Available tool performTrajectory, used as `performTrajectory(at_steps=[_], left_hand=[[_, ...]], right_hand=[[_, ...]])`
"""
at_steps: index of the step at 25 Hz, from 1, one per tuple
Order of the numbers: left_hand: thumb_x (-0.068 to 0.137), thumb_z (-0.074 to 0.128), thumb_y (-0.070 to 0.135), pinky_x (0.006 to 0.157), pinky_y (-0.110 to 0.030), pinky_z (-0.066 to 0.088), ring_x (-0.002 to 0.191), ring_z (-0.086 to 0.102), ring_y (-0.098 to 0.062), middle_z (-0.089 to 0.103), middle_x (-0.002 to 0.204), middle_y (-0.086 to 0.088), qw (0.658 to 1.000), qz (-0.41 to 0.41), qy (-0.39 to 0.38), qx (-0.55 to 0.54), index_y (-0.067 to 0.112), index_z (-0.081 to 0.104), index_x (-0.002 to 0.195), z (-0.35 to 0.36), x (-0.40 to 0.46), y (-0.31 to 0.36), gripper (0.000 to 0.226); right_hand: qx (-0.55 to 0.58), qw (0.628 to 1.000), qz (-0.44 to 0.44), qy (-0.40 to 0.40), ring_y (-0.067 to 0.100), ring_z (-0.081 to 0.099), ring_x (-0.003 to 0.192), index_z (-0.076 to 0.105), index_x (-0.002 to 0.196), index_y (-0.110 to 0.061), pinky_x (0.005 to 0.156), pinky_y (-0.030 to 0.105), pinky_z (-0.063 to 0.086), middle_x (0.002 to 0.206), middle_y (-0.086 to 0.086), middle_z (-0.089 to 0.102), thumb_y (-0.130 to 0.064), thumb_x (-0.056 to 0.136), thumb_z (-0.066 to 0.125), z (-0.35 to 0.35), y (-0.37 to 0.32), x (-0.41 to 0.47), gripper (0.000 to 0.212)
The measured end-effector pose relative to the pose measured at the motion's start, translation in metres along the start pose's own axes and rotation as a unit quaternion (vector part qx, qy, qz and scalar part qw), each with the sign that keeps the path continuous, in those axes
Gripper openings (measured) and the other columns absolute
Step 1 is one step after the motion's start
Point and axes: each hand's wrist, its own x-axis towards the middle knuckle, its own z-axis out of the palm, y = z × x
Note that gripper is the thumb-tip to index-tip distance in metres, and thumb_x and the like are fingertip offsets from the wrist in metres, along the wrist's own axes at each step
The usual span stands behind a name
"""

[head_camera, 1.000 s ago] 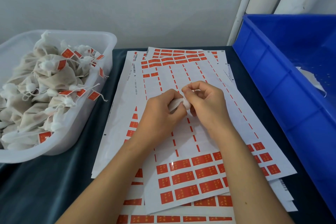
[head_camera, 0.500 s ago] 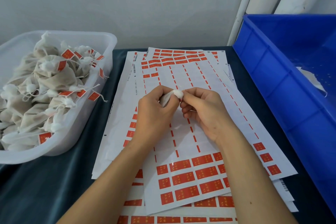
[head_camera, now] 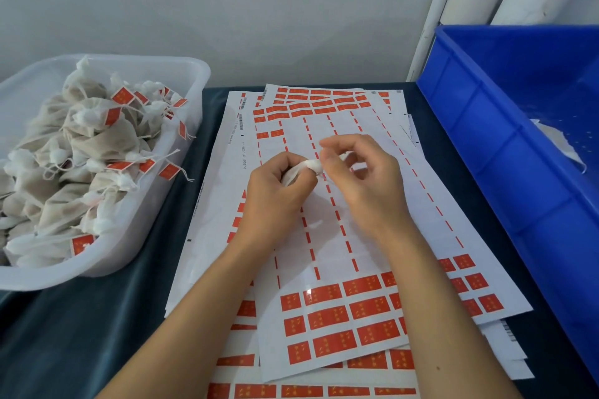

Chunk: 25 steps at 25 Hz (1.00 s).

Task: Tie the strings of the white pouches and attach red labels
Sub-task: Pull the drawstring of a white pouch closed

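— What's on the tabletop (head_camera: 97, 327)?
— Before me, overlapping label sheets (head_camera: 324, 236). At my left a clear tub (head_camera: 181, 100) of pouches; at my right a blue crate (head_camera: 505, 152).

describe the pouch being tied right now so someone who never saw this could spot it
Start at the white label sheets spread mid-table between the clear tub and the blue crate. Above them, the left hand grips a small white pouch, its gathered top by the right hand. Unlike the tub's pouches, it has no red label.

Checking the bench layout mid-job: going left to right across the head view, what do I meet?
Clear tub of labelled pouches → left hand gripping a white pouch → right hand → blue crate.
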Motion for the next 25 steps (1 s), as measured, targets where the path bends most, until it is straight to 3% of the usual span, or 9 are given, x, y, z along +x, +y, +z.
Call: performTrajectory(at_steps=[2, 6, 10, 15, 21, 25], left_hand=[[0.099, 0.065, 0.027, 0.063, -0.019, 0.054, 0.076, 0.066, -0.016, 0.070, 0.080, 0.003, 1.000, 0.007, -0.017, -0.001, 0.020, 0.072, 0.089, -0.001, 0.000, 0.000, 0.014], [0.101, 0.063, 0.024, 0.063, -0.017, 0.050, 0.069, 0.060, -0.007, 0.069, 0.075, 0.003, 0.998, 0.007, -0.064, -0.004, 0.018, 0.072, 0.082, -0.001, -0.001, 0.002, 0.022], [0.102, 0.059, 0.036, 0.085, -0.038, 0.052, 0.082, 0.063, -0.020, 0.070, 0.081, -0.004, 0.990, -0.020, -0.122, -0.065, 0.024, 0.072, 0.075, -0.005, -0.001, 0.005, 0.032], [0.097, 0.056, 0.037, 0.097, -0.060, 0.048, 0.087, 0.056, -0.027, 0.065, 0.080, -0.004, 0.986, -0.040, -0.118, -0.108, 0.022, 0.068, 0.069, -0.009, 0.001, 0.005, 0.034], [0.097, 0.056, 0.037, 0.096, -0.051, 0.052, 0.086, 0.060, -0.021, 0.067, 0.081, -0.002, 0.985, -0.055, -0.096, -0.133, 0.023, 0.075, 0.074, -0.010, 0.004, 0.001, 0.032], [0.099, 0.056, 0.043, 0.085, -0.048, 0.057, 0.083, 0.064, -0.033, 0.071, 0.086, -0.012, 0.994, -0.039, -0.070, -0.073, 0.020, 0.077, 0.083, -0.006, 0.003, -0.001, 0.035]], right_hand=[[-0.043, 0.998, -0.041, -0.028, 0.004, 0.062, 0.100, 0.070, 0.099, -0.037, 0.074, 0.012, 0.051, 0.101, -0.022, 0.067, -0.036, 0.097, 0.068, 0.002, -0.001, 0.000, 0.003], [-0.070, 0.997, -0.025, -0.025, -0.002, 0.060, 0.094, 0.069, 0.097, -0.029, 0.073, 0.004, 0.045, 0.095, -0.018, 0.067, -0.025, 0.099, 0.067, 0.000, 0.003, 0.004, 0.004], [-0.042, 0.999, -0.015, 0.001, -0.001, 0.061, 0.094, 0.068, 0.096, -0.028, 0.074, 0.004, 0.047, 0.094, -0.017, 0.067, -0.024, 0.098, 0.068, 0.003, 0.003, 0.001, 0.005], [-0.053, 0.993, -0.104, 0.028, 0.001, 0.066, 0.096, 0.072, 0.104, -0.022, 0.081, 0.009, 0.052, 0.097, -0.018, 0.070, -0.023, 0.097, 0.071, 0.002, 0.001, -0.003, 0.007], [-0.134, 0.975, -0.176, 0.013, 0.003, 0.066, 0.099, 0.076, 0.109, -0.016, 0.088, 0.009, 0.051, 0.107, -0.006, 0.074, -0.023, 0.093, 0.076, 0.002, 0.005, -0.004, 0.017], [-0.209, 0.952, -0.220, 0.033, 0.010, 0.067, 0.095, 0.076, 0.105, -0.012, 0.088, 0.010, 0.048, 0.102, 0.001, 0.075, -0.019, 0.093, 0.076, 0.004, 0.009, -0.005, 0.015]])
